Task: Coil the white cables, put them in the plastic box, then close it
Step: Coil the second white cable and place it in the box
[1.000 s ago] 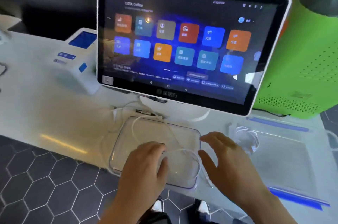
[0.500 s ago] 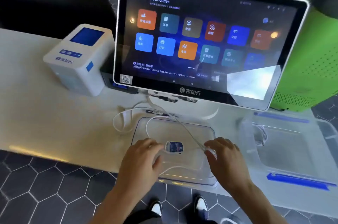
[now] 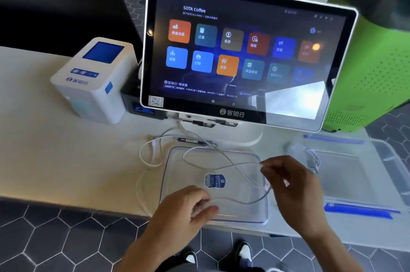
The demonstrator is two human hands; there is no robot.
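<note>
Hands have spread apart since the earlier frame, drawing the white cable [image 3: 224, 162] into a wider loop over the clear lid [image 3: 248, 216]. Left hand [image 3: 184, 207], at seven o'clock of the lid, pinches the cable's near run. Right hand [image 3: 295, 185], at three o'clock, is raised, fingertips [image 3: 265, 166] closed on the strand. The plastic box [image 3: 386, 160] sits open further right.

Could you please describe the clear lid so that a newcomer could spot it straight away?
Find the big touchscreen on the counter. Directly before its stand lies the clear lid, flat and shallow. Unlike the deeper box to its right, it bears a small blue sticker.
</note>
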